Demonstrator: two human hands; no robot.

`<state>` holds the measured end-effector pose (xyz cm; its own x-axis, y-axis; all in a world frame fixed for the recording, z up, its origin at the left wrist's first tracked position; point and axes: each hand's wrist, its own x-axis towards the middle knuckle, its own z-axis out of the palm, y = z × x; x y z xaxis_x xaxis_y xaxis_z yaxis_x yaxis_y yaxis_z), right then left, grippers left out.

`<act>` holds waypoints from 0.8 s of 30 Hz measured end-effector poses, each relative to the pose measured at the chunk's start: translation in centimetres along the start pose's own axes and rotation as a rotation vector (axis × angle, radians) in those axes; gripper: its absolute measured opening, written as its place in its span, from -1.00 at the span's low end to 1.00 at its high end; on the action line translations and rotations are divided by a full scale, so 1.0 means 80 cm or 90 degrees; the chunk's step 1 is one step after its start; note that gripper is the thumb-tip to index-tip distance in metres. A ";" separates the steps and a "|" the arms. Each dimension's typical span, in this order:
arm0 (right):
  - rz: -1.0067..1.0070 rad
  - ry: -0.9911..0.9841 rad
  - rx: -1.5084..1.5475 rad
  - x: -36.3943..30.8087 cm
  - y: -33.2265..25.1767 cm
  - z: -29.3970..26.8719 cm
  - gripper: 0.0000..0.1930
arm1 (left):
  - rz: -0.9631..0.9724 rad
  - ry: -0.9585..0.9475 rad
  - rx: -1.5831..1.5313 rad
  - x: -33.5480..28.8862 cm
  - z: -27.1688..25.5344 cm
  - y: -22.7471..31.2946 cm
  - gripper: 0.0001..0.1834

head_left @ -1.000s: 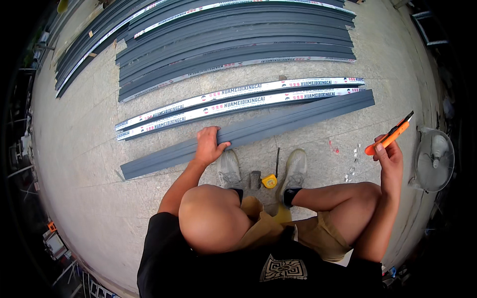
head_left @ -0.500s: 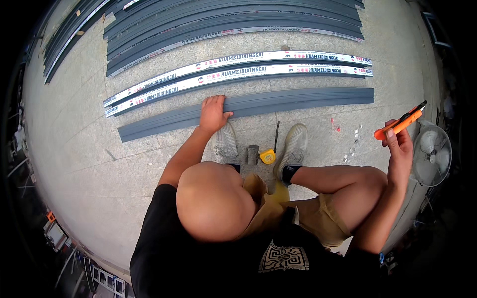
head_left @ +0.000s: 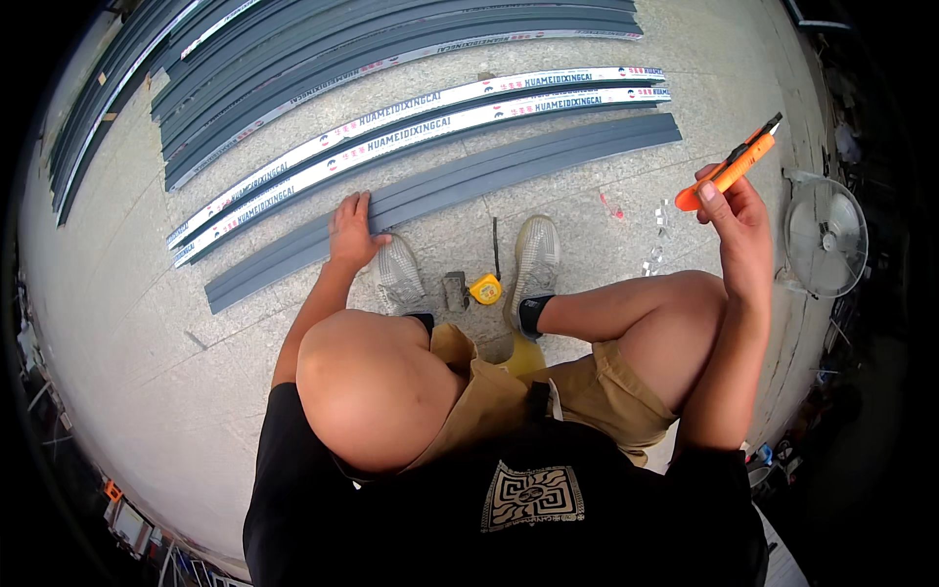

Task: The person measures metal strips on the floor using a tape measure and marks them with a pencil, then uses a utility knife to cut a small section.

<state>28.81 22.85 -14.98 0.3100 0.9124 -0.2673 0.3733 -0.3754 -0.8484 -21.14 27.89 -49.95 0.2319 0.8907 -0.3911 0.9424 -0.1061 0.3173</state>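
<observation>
A long grey profile bar (head_left: 528, 161) lies across the floor in front of my shoes. My left hand (head_left: 354, 233) grips it left of its middle, fingers over the top and thumb at the near edge. Raised at the right, my right hand (head_left: 740, 220) is closed around an orange utility knife (head_left: 729, 174). The knife's black tip end points up and away to the right, well apart from the bar. Between my shoes sit a yellow tape measure (head_left: 485, 289) and a small dark grey block (head_left: 455, 292).
Two profiles with white printed film (head_left: 391, 147) lie just beyond the bar. Farther back is a stack of grey profiles (head_left: 391, 49), with more at the far left (head_left: 88, 147). A fan (head_left: 827, 237) stands at the right, and small scraps (head_left: 653, 259) litter the floor.
The whole view has shifted and turned, so the profiles sit farther left and more slanted. My left hand stays on the bar, and my right hand still holds the knife up.
</observation>
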 end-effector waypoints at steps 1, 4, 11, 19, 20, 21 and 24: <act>0.002 -0.003 0.011 0.003 0.004 -0.001 -0.64 | 0.008 -0.022 0.034 0.001 -0.004 -0.001 0.10; 0.006 -0.018 0.043 0.008 0.007 -0.003 -0.66 | 0.025 -0.026 0.134 0.009 0.009 -0.019 0.14; 0.013 0.010 0.084 0.003 0.021 -0.024 -0.60 | 0.032 -0.013 0.112 0.010 0.013 -0.019 0.10; -0.012 0.044 0.055 -0.007 0.033 -0.029 -0.56 | 0.019 -0.044 0.132 0.002 0.050 -0.029 0.19; -0.024 0.036 0.063 -0.009 0.030 -0.029 -0.56 | 0.013 -0.062 0.130 0.002 0.047 -0.017 0.08; -0.039 0.016 0.078 -0.007 0.023 -0.023 -0.55 | 0.006 -0.059 0.136 -0.002 0.045 -0.028 0.08; -0.054 0.008 0.068 -0.009 0.006 -0.016 -0.56 | 0.045 -0.014 0.157 -0.002 0.048 -0.049 0.19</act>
<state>29.90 21.82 -14.59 0.2929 0.9378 -0.1865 0.3043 -0.2763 -0.9116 -23.93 26.47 -54.46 0.3014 0.8678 -0.3950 0.9535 -0.2745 0.1244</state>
